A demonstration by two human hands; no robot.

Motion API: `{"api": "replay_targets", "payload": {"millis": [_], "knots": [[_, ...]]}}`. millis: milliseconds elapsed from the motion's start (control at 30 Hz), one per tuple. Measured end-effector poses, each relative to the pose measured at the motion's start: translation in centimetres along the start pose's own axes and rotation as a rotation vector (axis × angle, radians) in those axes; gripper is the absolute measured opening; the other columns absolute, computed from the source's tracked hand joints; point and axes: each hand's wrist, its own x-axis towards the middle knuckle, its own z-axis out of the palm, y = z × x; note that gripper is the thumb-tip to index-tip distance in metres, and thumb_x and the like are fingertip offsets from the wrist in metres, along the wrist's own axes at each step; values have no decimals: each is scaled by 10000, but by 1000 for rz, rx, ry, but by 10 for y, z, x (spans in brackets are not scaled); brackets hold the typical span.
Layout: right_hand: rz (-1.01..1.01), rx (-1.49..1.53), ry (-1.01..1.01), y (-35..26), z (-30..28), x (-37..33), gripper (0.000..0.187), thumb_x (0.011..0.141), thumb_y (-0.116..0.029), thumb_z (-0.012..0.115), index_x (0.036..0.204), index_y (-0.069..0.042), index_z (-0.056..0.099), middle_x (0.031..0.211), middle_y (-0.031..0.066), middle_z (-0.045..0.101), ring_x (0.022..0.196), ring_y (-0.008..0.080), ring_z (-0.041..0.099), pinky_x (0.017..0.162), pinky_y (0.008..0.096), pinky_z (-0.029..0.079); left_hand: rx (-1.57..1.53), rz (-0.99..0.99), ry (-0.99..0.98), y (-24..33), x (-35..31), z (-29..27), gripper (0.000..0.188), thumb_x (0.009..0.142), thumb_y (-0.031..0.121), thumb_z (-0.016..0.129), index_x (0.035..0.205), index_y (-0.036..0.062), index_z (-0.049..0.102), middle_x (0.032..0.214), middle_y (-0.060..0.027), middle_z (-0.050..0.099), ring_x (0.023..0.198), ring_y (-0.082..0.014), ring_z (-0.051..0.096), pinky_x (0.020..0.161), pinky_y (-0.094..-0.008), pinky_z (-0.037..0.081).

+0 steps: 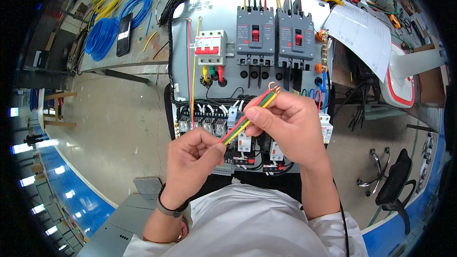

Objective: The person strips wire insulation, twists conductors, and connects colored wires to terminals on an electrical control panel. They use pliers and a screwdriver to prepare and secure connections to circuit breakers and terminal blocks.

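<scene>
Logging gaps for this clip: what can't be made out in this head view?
- Wire bundle: its middle is hidden inside the right hand, its lower end inside the left hand.
- Relays and lower panel: partly covered by both hands.
- Ring on the wire tip: too small to tell how it is fixed.
- Paper sheet: print too small.

place: electrical workshop | evidence: panel (285, 28) with grey circuit breakers (255, 31) and relays (209, 124) | blue wire coils (102, 35) on surface (143, 54) | concrete floor (119, 114)
</scene>
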Motion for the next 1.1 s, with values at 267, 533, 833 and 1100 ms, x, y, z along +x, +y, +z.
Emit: {"api": "replay_targets", "payload": {"millis": [267, 533, 833, 1100], "knots": [[-33, 11, 0, -5, 3, 0, 149, 998, -108, 699, 1021, 40, 698, 868, 69, 734, 770, 111, 719, 690, 252, 597, -89, -33, -28, 5, -2, -3, 39, 958, -11, 683, 947, -23, 648, 835, -40, 692, 730, -56, 648, 656, -206, 530], [-30, 91, -76, -11, 4, -1, 147, 969, -60, 718, 1058, 49, 675, 929, 114, 733, 817, 160, 739, 735, 285, 625, -94, 8, -14, 7, -2, 1, 42, 950, -18, 692, 932, -25, 655, 828, -31, 694, 713, -43, 635, 632, -200, 514], [56, 74, -150, -11, 9, -5, 163, 943, -45, 744, 1067, 55, 711, 961, 88, 738, 879, 131, 721, 790, 271, 606, 0, 109, 57, 14, 0, 10, 53, 945, 8, 677, 900, 7, 650, 724, -37, 678, 578, -33, 555, 492, -196, 379], [25, 23, -151, -12, 8, -6, 137, 936, -15, 740, 1044, 64, 709, 962, 120, 738, 879, 176, 744, 792, 297, 633, -29, 84, 9, 15, -2, 6, 47, 942, -23, 709, 919, -16, 668, 843, -27, 696, 729, -26, 611, 623, -190, 481]]}}
